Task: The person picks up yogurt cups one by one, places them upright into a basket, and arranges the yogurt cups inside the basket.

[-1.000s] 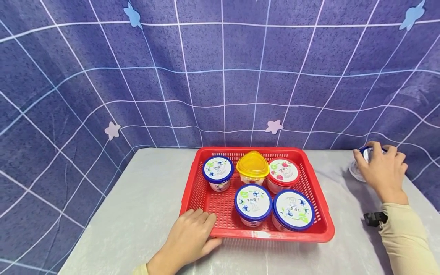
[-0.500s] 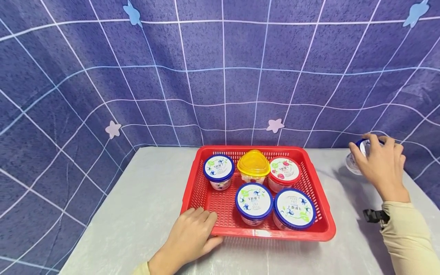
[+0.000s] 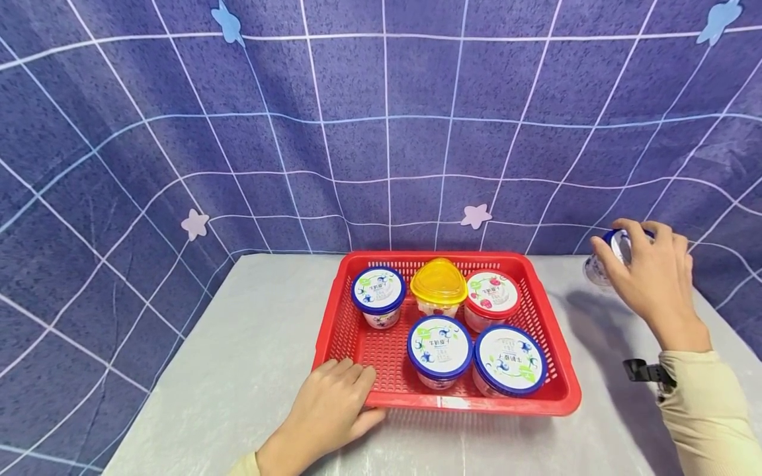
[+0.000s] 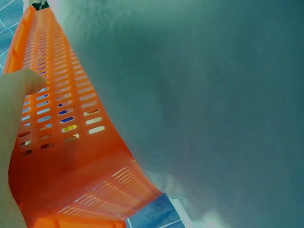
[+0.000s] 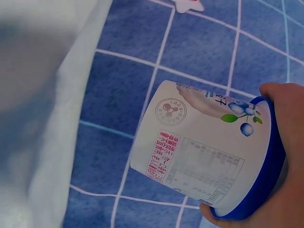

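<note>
At the far right of the table, my right hand (image 3: 659,281) grips a blueberry-printed tub (image 3: 597,271) by its blue lid, fingers and thumb around the rim. In the right wrist view the white tub (image 5: 199,147) is tilted, held above the table, with the curtain behind it. My left hand (image 3: 327,406) holds the front-left corner of the red plastic basket (image 3: 393,400), fingers over the rim and thumb against the outer front wall. Inside the basket stand several lidded tubs: blue-lidded blueberry ones (image 3: 440,347), a red-lidded one (image 3: 493,294) and a yellow-lidded one (image 3: 439,284).
A grey table (image 3: 238,344) carries the basket. Behind it hangs a blue curtain (image 3: 357,152) with a white grid and stars, meeting the table's back edge. A small black wrist device (image 3: 645,371) sits on the right forearm.
My right hand has lifted the blue-lidded tub off the table and moved it slightly up and left. The left hand stays on the basket corner.
</note>
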`<state>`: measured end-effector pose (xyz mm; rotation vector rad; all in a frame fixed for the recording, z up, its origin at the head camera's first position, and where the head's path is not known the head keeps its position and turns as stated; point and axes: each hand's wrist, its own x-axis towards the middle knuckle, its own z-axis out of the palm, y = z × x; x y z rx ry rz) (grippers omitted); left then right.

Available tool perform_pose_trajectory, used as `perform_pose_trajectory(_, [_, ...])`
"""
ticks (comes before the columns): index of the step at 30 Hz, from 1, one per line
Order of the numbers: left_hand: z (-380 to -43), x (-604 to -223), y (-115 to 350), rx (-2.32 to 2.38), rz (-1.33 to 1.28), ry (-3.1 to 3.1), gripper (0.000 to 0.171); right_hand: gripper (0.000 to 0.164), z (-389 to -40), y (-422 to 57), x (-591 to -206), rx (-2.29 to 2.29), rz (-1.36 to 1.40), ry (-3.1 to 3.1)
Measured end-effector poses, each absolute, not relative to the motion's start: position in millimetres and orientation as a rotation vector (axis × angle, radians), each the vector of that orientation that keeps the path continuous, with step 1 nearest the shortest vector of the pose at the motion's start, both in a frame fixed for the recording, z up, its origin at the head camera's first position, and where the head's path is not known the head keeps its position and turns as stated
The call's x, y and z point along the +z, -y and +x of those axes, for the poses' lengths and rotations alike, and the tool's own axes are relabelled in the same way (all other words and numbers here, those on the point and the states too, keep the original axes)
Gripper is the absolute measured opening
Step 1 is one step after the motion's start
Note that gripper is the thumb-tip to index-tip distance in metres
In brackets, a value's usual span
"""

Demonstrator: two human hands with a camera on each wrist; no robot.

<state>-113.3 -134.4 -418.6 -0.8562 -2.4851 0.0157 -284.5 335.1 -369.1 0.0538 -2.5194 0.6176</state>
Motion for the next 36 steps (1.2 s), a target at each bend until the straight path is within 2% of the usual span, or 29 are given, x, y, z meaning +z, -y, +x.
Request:
perform_pose_trajectory(8, [-113,-418,134,-0.067,-0.861,2.465,0.049,0.049,-274,-317,-352,0.621,0.126,2.461])
perform_pose_trajectory(16, [-108,-414,132,-0.161,-0.814,2.607,0.062,0.046,-261,-303,-344,0.618,0.189,2.408])
perform_pose_trajectory(18, [-108,-410,132,-0.209,-0.803,2.647,0.059,0.046,-258,-302,-342,0.62,0.193,2.401])
perform_pose_trajectory(22, [-110,-404,133,-0.414,-0.823,2.587,0.04,0.045,-255,-301,-341,0.637,0.208,2.386])
perform_pose_trajectory(25, [-113,-403,135,-0.595,-0.86,2.461,0.035,0.045,-253,-299,-341,0.648,0.219,2.374])
perform_pose_trajectory(30, [-121,-401,144,-0.713,-0.866,2.233,0.033,0.045,-251,-295,-339,0.66,0.238,2.342])
perform_pose_trajectory(36, [-133,-400,169,-0.532,-0.744,2.134,0.042,0.045,-245,-288,-334,0.664,0.272,2.316])
